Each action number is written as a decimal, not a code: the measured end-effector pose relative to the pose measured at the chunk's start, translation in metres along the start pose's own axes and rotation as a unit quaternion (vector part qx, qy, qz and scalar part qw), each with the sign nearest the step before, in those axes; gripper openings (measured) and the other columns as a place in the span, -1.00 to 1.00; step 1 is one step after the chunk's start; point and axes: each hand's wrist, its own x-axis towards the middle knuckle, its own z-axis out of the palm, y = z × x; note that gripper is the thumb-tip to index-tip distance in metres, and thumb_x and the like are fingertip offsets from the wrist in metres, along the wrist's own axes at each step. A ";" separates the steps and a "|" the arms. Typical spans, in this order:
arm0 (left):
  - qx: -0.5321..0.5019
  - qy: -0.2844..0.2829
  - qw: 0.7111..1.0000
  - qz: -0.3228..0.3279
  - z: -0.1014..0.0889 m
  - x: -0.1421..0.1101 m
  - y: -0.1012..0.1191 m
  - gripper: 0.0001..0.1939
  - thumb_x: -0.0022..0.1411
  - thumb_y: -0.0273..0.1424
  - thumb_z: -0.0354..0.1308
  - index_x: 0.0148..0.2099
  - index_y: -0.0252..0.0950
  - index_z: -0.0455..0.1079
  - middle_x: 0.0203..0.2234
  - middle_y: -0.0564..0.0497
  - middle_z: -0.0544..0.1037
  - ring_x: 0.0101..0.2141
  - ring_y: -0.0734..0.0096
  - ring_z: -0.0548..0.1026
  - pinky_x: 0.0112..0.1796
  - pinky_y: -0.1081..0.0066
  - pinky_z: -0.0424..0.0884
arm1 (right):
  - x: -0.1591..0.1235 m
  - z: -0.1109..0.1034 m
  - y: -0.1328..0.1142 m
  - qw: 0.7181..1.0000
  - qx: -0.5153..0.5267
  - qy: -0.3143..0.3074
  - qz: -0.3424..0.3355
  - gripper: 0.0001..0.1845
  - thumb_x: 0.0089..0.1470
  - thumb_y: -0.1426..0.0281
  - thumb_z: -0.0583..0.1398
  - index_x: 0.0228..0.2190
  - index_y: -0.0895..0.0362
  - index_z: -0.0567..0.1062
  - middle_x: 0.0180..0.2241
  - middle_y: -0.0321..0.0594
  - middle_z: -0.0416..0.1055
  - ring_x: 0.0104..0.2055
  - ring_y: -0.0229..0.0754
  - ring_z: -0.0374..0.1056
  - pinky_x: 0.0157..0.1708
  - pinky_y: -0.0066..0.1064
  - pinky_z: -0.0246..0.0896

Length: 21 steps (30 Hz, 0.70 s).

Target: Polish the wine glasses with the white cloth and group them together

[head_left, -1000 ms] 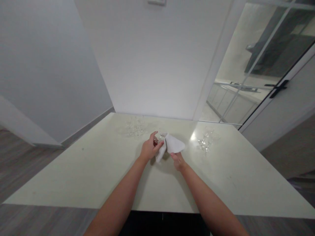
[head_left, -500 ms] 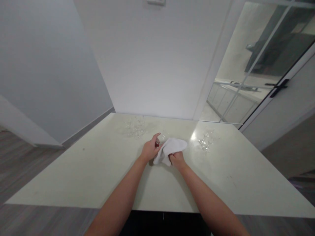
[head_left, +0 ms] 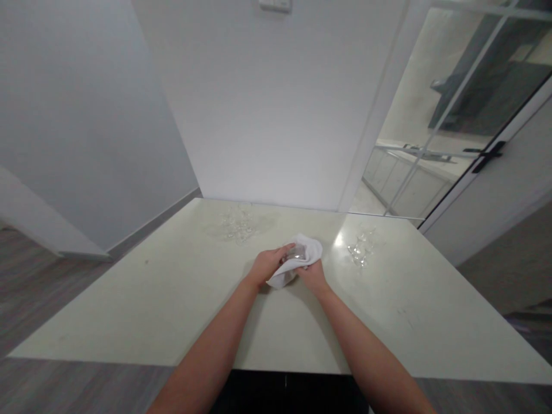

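Observation:
A clear drinking glass (head_left: 296, 252) lies tilted in a white cloth (head_left: 314, 248), above the middle of the table. My left hand (head_left: 267, 265) is closed on the glass from the left, its fingers reaching over the near side. From below and right, my right hand (head_left: 314, 277) grips the cloth, which wraps round part of the glass. A flap of the cloth hangs between my two hands. The lower part of the glass is hidden by the cloth and fingers, so its full shape cannot be made out.
On the pale table (head_left: 181, 293), a cluster of clear glassware (head_left: 238, 224) stands at the back left. More clear glassware (head_left: 361, 247) stands to the right. A white wall (head_left: 276, 126) rises behind the table, and a glazed door (head_left: 431, 132) is at the right.
The cloth has shifted from covering the right side of the glass to lying around it. My left fingers have moved right, over the glass, and the glass has tilted into the cloth.

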 end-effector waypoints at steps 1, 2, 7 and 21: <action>0.003 0.000 1.000 0.003 0.000 0.000 0.000 -0.49 0.23 -0.31 0.07 0.23 -0.12 0.20 -0.31 0.00 0.56 -0.31 0.31 0.51 -0.29 0.47 0.30 | 0.000 0.000 -0.001 1.000 -0.001 0.001 0.000 -0.60 -0.25 0.38 0.35 -0.26 0.11 0.52 -0.25 -0.16 0.55 -0.19 -0.05 0.44 -0.06 -0.17 0.31; 0.005 -0.002 1.000 0.005 0.000 0.000 -0.001 -0.49 0.23 -0.31 0.07 0.23 -0.11 0.19 -0.32 0.01 0.56 -0.31 0.31 0.51 -0.30 0.47 0.30 | 0.000 0.000 -0.001 1.000 -0.003 0.001 -0.001 -0.59 -0.25 0.37 0.35 -0.25 0.11 0.52 -0.24 -0.16 0.55 -0.18 -0.06 0.44 -0.05 -0.17 0.31; 0.000 0.015 1.000 -0.016 0.004 -0.001 -0.001 -0.52 0.20 -0.33 0.08 0.18 -0.20 0.22 -0.36 -0.02 0.55 -0.35 0.30 0.52 -0.32 0.45 0.31 | 0.001 -0.001 -0.005 1.000 -0.003 0.000 -0.016 -0.64 -0.20 0.34 0.34 -0.26 0.13 0.52 -0.25 -0.14 0.55 -0.21 -0.07 0.44 -0.09 -0.20 0.33; -0.008 0.038 0.996 0.083 0.004 -0.003 -0.007 -0.45 0.20 -0.30 0.07 0.24 -0.19 0.17 -0.15 -0.06 0.53 -0.19 0.28 0.51 -0.17 0.38 0.38 | 0.002 -0.004 -0.001 0.999 -0.021 0.021 -0.012 -0.77 -0.13 0.33 0.29 -0.35 0.13 0.52 -0.34 -0.16 0.54 -0.26 -0.12 0.41 -0.14 -0.26 0.34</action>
